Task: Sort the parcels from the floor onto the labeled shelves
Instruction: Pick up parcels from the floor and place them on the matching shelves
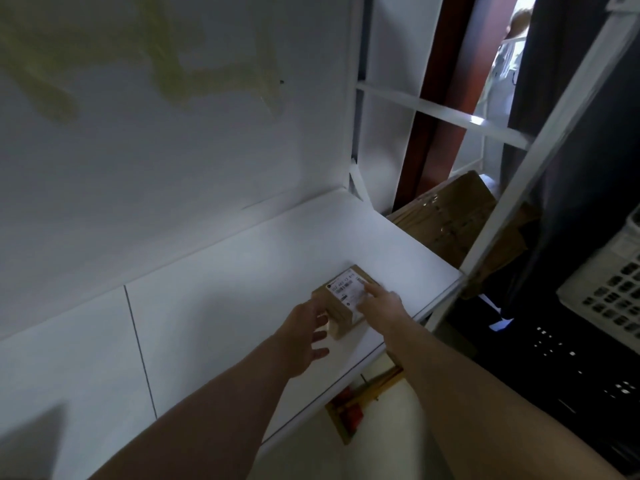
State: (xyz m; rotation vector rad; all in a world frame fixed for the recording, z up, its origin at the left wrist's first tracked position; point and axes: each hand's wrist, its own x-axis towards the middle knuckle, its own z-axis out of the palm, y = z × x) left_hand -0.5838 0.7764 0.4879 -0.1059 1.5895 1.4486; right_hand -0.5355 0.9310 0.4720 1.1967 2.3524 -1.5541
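Settling parcel on shelf

Head view: small brown parcel sits on white shelf, near its right front edge, label up, prob so it reads easily. R hand grips nothing; straight forefinger presses the label. L hand loose, fingers spread, holding nothing, at parcel's near-left side, likely steadying; contact unclear.

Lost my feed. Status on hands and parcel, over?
Left hand open, at small parcel's left side. Right hand open, fingers pressing its label. Parcel sits on white shelf. Nothing in its way.
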